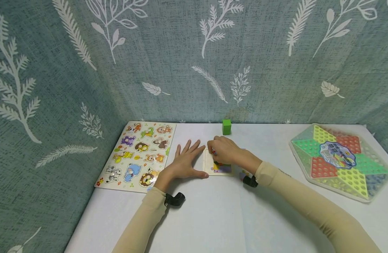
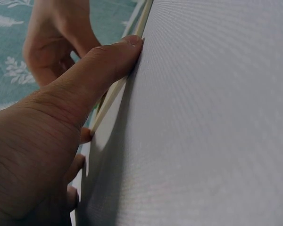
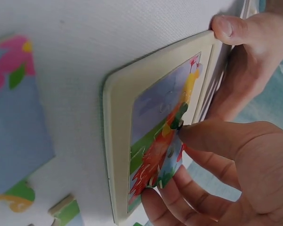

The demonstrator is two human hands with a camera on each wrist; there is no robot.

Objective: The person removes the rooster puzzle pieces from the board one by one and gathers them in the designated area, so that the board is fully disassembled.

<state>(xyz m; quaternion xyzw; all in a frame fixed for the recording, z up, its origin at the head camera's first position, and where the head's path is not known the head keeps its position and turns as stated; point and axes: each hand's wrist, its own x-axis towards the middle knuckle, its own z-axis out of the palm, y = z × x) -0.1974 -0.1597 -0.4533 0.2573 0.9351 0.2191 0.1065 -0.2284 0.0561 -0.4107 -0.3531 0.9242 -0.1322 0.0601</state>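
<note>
A small framed jigsaw puzzle board [image 1: 206, 163] with a pale rim lies on the table between my hands. My left hand [image 1: 185, 164] is spread beside it, fingers straight; its thumb [image 2: 115, 54] touches the near edge of the board in the left wrist view. Over the board, my right hand [image 1: 224, 149] pinches a jigsaw piece [image 3: 172, 165] with blue and green on it between thumb and fingers. The piece is tilted against the picture [image 3: 153, 115], which shows red-orange feathers, a yellow part and green ground. Fingers partly hide the piece.
Loose jigsaw pieces [image 3: 19, 113] lie beside the board, partly under my right forearm. A green block [image 1: 226, 127] stands behind. At left lies an animal peg puzzle [image 1: 130, 179]; at right, a star-patterned game board [image 1: 337, 156]. A leaf-print curtain [image 1: 181, 63] hangs behind.
</note>
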